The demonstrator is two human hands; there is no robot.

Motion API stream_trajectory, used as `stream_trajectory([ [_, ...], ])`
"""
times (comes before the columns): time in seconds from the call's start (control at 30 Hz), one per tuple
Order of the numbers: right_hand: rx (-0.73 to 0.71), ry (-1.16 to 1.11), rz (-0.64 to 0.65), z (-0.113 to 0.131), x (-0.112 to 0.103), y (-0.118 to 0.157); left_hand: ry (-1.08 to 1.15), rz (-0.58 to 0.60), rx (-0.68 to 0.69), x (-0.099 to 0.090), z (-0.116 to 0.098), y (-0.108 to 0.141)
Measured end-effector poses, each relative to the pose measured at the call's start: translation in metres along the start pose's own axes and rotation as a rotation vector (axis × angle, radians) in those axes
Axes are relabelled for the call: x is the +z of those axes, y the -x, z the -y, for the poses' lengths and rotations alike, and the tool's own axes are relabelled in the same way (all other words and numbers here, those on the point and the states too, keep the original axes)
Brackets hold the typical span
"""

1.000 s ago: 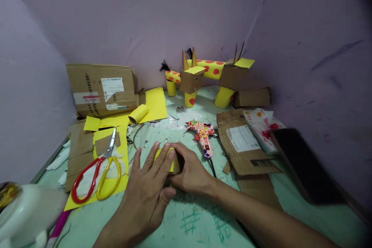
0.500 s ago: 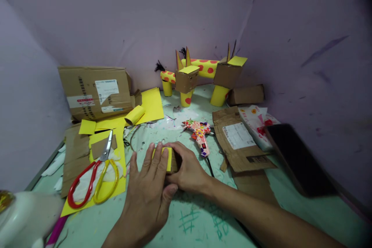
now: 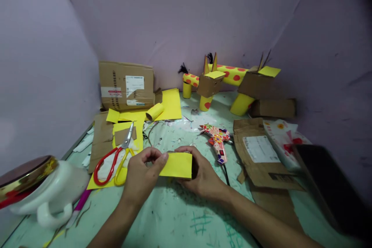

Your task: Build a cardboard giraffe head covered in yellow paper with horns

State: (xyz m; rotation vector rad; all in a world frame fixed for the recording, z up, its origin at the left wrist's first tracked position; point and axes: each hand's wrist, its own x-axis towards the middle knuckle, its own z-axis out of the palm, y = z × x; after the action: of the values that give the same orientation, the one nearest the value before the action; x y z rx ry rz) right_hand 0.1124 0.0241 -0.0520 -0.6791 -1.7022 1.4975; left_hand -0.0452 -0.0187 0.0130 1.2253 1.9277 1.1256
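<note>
A small cardboard piece with a yellow paper face [image 3: 176, 165] is held between my two hands, low over the green table. My left hand [image 3: 147, 170] pinches its left edge, thumb on the yellow face. Around the right side curl the fingers of my right hand [image 3: 200, 172], partly hidden behind the piece. To the right of it lies a flower-patterned glue gun [image 3: 217, 140]. Scissors with red and yellow handles [image 3: 117, 159] rest on yellow paper and white tissue at the left.
Two yellow, red-spotted animal figures with cardboard heads [image 3: 210, 84] [image 3: 255, 83] stand at the back. A cardboard box [image 3: 116, 73] leans back left, near a yellow roll [image 3: 155, 111]. A white mug [image 3: 62, 186] sits front left. Flattened cardboard [image 3: 252, 124] and a dark phone [image 3: 328, 186] are at right.
My left hand has gone from lying flat over the yellow face to pinching its left edge, so more yellow shows. The whole view has shifted, with the scene now farther right.
</note>
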Motion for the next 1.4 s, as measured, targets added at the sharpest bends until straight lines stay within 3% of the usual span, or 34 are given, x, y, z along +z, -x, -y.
stream_trajectory([
  [0.3,0.029,-0.027,0.008,0.000,0.002,0.002,-0.040,-0.085,0.079,0.004,-0.007,0.005],
  [0.77,0.009,-0.061,-0.012,-0.002,0.003,0.002,-0.048,-0.094,0.070,0.009,-0.005,0.006],
  [0.87,0.021,-0.072,-0.045,-0.001,0.001,0.000,0.049,-0.087,0.028,0.005,0.001,0.002],
  [0.93,0.045,-0.096,-0.066,0.002,0.000,-0.003,0.213,-0.041,0.033,0.001,0.008,-0.002],
  [1.0,0.069,-0.121,-0.082,0.006,-0.001,-0.006,0.335,0.085,0.105,-0.003,0.016,-0.006],
  [1.07,0.077,-0.130,-0.092,0.011,-0.002,-0.009,0.340,0.216,0.165,-0.004,0.021,-0.008],
  [1.17,0.050,-0.113,-0.112,0.015,-0.001,-0.009,0.308,0.312,0.102,0.001,0.020,-0.006],
  [1.27,0.006,-0.048,-0.114,0.018,-0.001,-0.008,0.382,0.362,0.036,0.009,0.013,-0.002],
  [1.4,-0.054,0.078,-0.042,0.028,-0.009,-0.009,0.506,0.281,-0.015,0.016,0.009,0.002],
])
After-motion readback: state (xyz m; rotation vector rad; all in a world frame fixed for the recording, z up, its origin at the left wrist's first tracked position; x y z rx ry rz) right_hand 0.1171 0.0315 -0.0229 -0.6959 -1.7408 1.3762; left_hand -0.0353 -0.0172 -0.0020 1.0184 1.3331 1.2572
